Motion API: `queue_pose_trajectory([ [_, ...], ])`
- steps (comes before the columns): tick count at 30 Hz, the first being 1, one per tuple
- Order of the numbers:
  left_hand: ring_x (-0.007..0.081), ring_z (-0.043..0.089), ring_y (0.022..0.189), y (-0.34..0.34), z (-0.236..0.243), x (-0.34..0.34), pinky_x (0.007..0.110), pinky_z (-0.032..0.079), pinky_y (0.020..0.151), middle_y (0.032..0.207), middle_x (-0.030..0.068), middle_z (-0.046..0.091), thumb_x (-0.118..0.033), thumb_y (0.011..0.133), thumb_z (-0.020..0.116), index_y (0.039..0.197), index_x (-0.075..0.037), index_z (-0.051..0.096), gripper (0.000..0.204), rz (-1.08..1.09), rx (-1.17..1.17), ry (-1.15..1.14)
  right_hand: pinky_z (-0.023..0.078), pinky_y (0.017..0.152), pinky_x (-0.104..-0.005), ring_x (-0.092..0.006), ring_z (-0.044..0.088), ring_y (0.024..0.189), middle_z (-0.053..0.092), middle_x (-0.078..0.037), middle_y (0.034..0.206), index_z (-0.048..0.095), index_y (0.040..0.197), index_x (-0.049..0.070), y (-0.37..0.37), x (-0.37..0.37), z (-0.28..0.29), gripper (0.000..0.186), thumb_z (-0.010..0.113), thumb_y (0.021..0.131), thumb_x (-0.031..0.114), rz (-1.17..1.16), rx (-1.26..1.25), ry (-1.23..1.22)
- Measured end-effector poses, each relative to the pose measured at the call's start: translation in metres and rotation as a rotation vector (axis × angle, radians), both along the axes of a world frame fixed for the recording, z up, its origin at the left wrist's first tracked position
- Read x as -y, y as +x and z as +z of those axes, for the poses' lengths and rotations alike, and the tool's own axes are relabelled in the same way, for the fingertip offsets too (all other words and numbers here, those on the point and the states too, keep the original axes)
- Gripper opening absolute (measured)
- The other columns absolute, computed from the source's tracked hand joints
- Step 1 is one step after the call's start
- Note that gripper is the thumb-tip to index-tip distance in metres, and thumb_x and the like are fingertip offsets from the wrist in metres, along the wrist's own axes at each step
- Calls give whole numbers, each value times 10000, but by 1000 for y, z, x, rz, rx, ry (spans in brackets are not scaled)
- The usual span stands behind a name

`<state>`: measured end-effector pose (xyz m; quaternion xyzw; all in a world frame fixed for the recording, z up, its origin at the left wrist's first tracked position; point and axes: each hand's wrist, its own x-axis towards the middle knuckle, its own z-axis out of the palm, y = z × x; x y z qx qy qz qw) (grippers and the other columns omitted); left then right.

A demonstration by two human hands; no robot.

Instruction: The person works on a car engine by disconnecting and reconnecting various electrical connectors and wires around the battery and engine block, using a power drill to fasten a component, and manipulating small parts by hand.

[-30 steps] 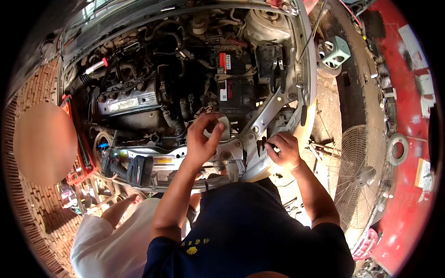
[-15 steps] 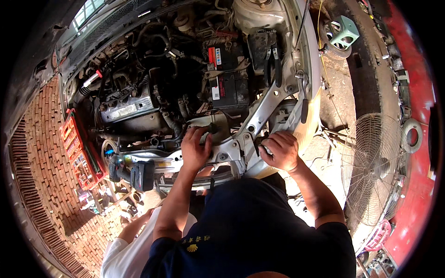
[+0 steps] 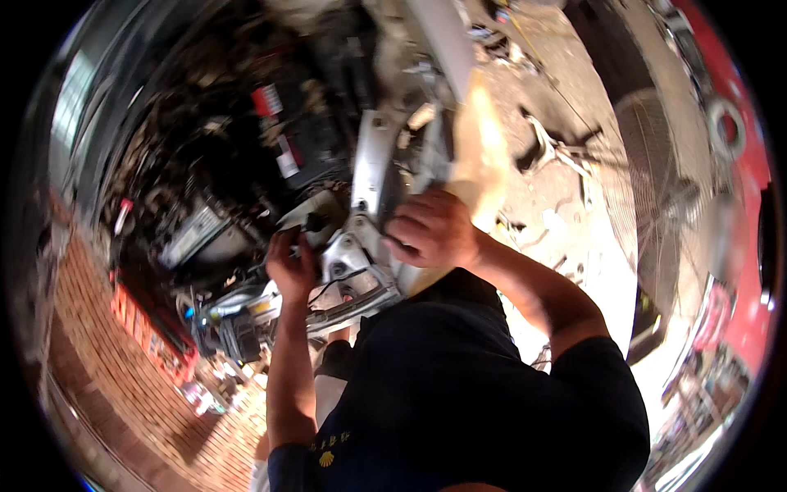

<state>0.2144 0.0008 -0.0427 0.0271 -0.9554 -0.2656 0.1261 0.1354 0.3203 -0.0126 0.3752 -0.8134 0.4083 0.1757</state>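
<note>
The picture is smeared by motion. My left hand (image 3: 290, 264) is over the front of the engine bay, beside a pale plastic reservoir (image 3: 307, 209) with a black cap (image 3: 316, 222). Its thumb stands apart from the bent fingers, and I see nothing held. At the front corner, next to a silver metal body bracket (image 3: 370, 168), my right hand (image 3: 433, 230) has its fingers curled inward. What lies under those fingers is hidden.
A car battery (image 3: 316, 152) sits deeper in the bay. On the front crossmember rests a cordless power tool (image 3: 238, 334). An orange tool case (image 3: 147, 324) is at the left, above brick paving (image 3: 106, 328). A wire fan (image 3: 656, 189) stands at the right.
The whole view has swung, so the car front appears turned and shifted left. Both hands stay near the front edge; the right hand's fingers look more tightly curled.
</note>
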Motion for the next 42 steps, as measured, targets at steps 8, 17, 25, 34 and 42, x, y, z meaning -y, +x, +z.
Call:
queue_pose_trajectory([
  [8, 404, 693, 829, 0, -19, 21, 464, 543, 757, 964, 221, 742, -221, 1069, 620, 1077, 32, 736, 278, -66, 145, -96, 540, 640, -413, -291, 680, 724, 672, -67, 827, 677, 905, 86, 52, -25, -21, 157, 806, 826, 128, -261, 141, -496],
  [17, 411, 729, 893, -7, -30, 48, 478, 558, 814, 991, 251, 765, -295, 1069, 626, 1119, 61, 749, 380, -301, -18, -326, 571, 707, -459, -375, 709, 788, 717, -141, 884, 699, 973, 40, 334, -106, -120, 125, 758, 899, 121, -815, 678, -216],
  [25, 460, 722, 949, -23, -27, 37, 486, 566, 847, 1073, 286, 762, -408, 1064, 601, 1137, 68, 766, 509, -230, 29, -350, 582, 828, -478, -406, 754, 914, 773, -211, 938, 754, 1081, 23, 540, -101, -254, 348, 697, 967, 347, -1440, 1366, -221],
  [34, 312, 695, 835, -24, -27, 23, 431, 543, 804, 991, 221, 773, -318, 1056, 607, 1128, 107, 732, 450, -238, 213, -42, 594, 750, -405, -243, 767, 792, 796, -128, 885, 781, 1098, 40, 657, -44, -337, 411, 695, 982, 424, -1386, 1696, -242],
  [42, 301, 719, 1015, -36, -38, 42, 382, 546, 934, 1185, 237, 770, -234, 1052, 619, 1257, 121, 707, 420, -289, 190, 58, 591, 859, -440, -321, 775, 925, 801, -168, 986, 794, 1113, 40, 639, -26, -293, 452, 692, 956, 451, -1490, 1665, -524],
])
